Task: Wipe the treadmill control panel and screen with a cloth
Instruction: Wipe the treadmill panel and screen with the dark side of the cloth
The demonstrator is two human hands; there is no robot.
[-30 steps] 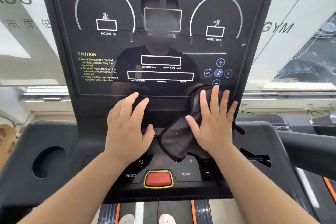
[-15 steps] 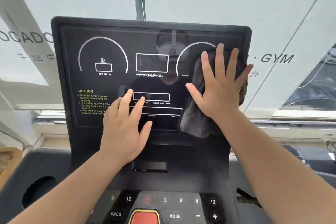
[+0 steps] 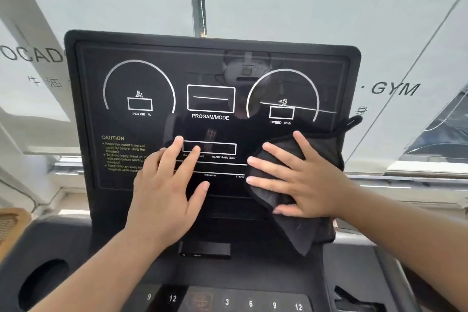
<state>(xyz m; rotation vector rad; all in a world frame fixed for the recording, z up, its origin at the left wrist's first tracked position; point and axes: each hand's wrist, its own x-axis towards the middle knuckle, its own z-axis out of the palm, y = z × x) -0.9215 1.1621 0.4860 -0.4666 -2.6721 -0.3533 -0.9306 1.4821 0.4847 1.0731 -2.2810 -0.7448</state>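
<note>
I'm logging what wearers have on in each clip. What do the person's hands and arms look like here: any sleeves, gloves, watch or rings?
Both arms are bare as far as the picture shows, with no sleeves in view. The left hand and right hand wear no gloves. No watch, bracelet or ring shows on either wrist or on the fingers.

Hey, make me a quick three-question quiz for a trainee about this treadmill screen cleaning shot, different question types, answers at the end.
1. True or false: the left hand holds the dark cloth.
2. Multiple choice: the right hand presses the cloth against the screen at its: A) upper left, B) lower right, C) top centre.
3. Fill in: the yellow heading on the screen's left reads ____.

Key: 1 false, the left hand lies bare and flat on the screen. 2 B. 3 CAUTION.
</note>
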